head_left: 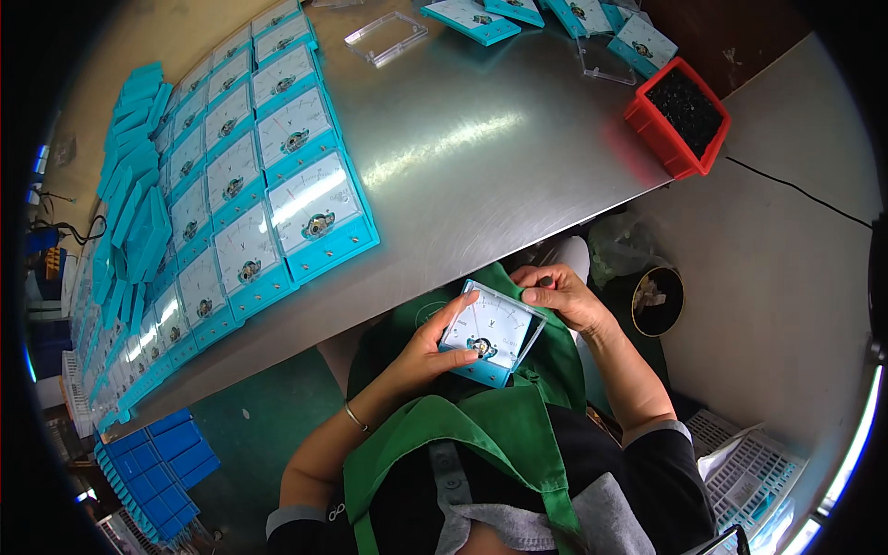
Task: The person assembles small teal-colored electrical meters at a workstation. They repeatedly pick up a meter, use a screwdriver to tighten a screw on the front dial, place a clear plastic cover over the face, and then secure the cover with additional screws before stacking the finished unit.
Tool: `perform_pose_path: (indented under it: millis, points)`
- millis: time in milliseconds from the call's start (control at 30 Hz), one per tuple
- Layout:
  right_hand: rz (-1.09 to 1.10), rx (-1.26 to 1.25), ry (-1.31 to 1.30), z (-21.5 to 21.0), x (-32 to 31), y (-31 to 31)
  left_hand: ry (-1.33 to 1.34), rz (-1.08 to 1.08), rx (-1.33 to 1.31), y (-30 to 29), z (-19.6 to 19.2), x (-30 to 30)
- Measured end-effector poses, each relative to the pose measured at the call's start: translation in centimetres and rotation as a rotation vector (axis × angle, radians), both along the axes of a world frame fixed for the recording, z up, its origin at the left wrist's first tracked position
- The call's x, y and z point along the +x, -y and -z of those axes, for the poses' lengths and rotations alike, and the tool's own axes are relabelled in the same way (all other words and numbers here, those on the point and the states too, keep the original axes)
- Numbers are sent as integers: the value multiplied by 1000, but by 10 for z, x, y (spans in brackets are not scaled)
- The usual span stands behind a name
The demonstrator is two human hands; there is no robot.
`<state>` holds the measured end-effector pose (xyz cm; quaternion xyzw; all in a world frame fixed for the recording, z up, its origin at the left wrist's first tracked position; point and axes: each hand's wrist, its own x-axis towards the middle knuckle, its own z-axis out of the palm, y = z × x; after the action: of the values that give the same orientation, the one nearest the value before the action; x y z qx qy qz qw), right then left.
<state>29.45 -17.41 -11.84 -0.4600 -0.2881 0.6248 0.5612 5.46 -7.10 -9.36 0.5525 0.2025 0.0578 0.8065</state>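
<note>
Over my lap, my left hand (421, 356) is closed around a panel meter (490, 324) with a white dial and a teal base. Its thumb lies across the lower dial, close to the coil mechanism, and the fingers wrap the left edge. A clear plastic cover (531, 340) shows along the meter's right side, apparently not lined up with the base. By the upper right corner of the meter, my right hand (572, 298) pinches a small dark piece (546, 281) between thumb and fingers. Its exact kind is too small to make out.
Rows of panel meters (231, 171) cover the left of the metal table (444, 194), beside heaped teal plastic parts (139, 208). A red bin (638, 118) of small black pieces stands at the right edge. Farther back lie a clear cover (356, 42) and several loose meters (474, 18).
</note>
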Motion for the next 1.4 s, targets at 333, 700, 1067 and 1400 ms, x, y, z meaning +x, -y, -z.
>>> perform_pose_path:
  millis: [333,700,1067,1400]
  points:
    - [-363,110,270,5,-6,-18,-25,73,47,4,5,-2]
    - [-308,-74,369,7,-29,-24,-53,72,18,10,10,-3]
    - [-406,-22,412,3,-27,-23,-63,75,25,12,9,-5]
    - [-412,-24,381,19,-28,-18,-49,55,-13,18,17,-6]
